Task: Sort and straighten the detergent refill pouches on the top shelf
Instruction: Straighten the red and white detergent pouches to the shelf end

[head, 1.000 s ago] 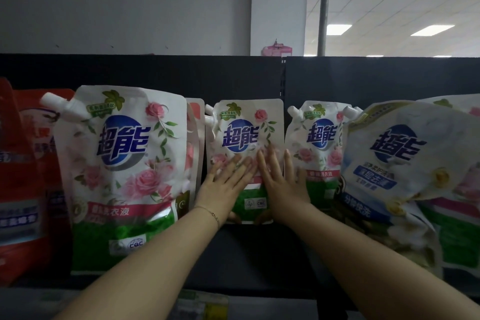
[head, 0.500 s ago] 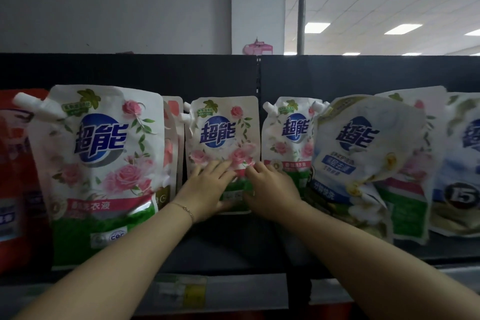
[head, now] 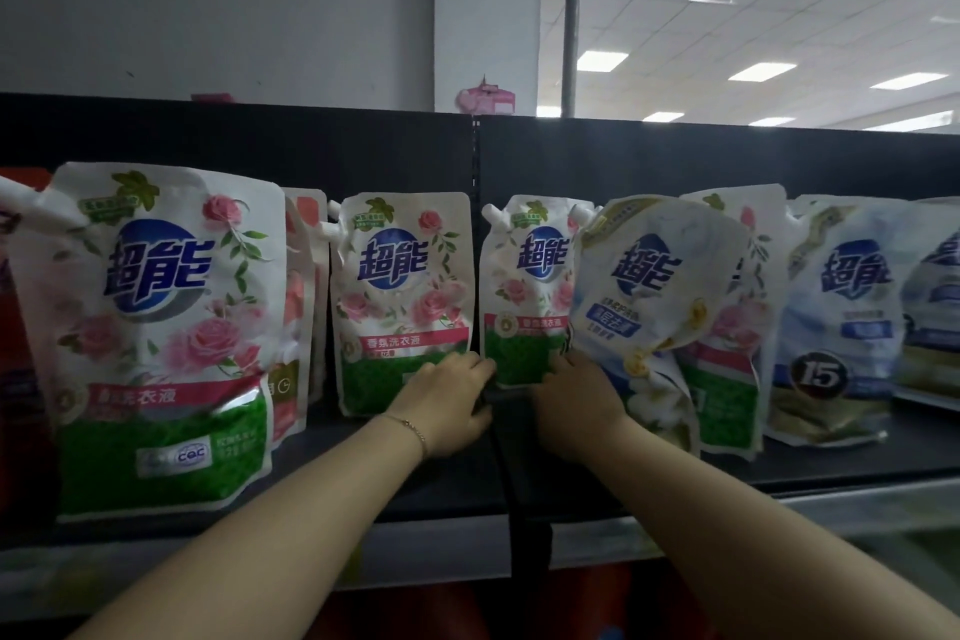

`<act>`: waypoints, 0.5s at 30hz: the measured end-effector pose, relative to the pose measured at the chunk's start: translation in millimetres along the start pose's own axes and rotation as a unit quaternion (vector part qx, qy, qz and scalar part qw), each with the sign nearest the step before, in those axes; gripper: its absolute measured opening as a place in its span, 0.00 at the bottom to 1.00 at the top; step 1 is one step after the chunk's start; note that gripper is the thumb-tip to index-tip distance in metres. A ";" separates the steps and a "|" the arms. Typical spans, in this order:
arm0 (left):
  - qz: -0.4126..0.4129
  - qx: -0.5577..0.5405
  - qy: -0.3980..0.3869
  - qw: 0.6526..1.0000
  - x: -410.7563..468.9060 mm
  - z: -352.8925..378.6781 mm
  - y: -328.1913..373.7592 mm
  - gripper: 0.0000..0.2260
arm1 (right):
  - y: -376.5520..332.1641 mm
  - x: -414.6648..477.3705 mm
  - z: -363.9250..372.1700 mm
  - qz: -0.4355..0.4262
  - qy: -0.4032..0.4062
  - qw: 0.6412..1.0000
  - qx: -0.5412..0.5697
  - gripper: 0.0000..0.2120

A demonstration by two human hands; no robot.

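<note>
While the left hand [head: 447,403] and the right hand [head: 576,405] grip with curled fingers the lower corners of the small rose pouch [head: 524,296] on the top shelf [head: 831,468], moving it could topple the crumpled white pouch [head: 649,286] that leans on it.

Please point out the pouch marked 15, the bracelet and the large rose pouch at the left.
Pouch marked 15 [head: 831,322]: head view, front, above the badge.
Bracelet [head: 410,427]: head view, middle of the chain.
Large rose pouch [head: 156,338]: head view, front, below the logo.
</note>
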State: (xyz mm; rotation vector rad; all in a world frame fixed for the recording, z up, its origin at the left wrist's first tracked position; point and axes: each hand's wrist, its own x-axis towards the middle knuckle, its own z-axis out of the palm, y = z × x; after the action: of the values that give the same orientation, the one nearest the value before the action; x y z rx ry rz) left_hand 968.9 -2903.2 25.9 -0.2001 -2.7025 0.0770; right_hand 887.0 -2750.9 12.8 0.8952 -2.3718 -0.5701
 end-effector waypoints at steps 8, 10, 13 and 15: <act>-0.047 -0.079 -0.026 0.995 17.8 7.8 8.6 0.22 | 20.2 3.8 25.0 -0.005 -0.008 1.000 -0.018 0.19; -0.055 -0.103 -0.025 0.993 21.2 9.8 9.2 0.21 | 26.9 1.1 26.9 -0.003 0.008 1.000 0.008 0.18; -0.057 -0.119 -0.031 0.991 25.4 15.0 10.9 0.21 | 38.1 -2.8 29.9 0.003 0.025 0.999 0.028 0.17; -0.060 -0.124 -0.045 0.989 27.5 19.5 12.2 0.22 | 45.5 -4.5 31.8 0.000 0.024 0.999 0.025 0.17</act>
State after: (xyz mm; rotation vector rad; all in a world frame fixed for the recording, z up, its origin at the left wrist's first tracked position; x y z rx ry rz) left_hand 937.5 -2887.4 18.4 -0.1081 -2.8026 -0.2941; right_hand 849.0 -2710.2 11.9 0.9214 -2.3524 -0.4852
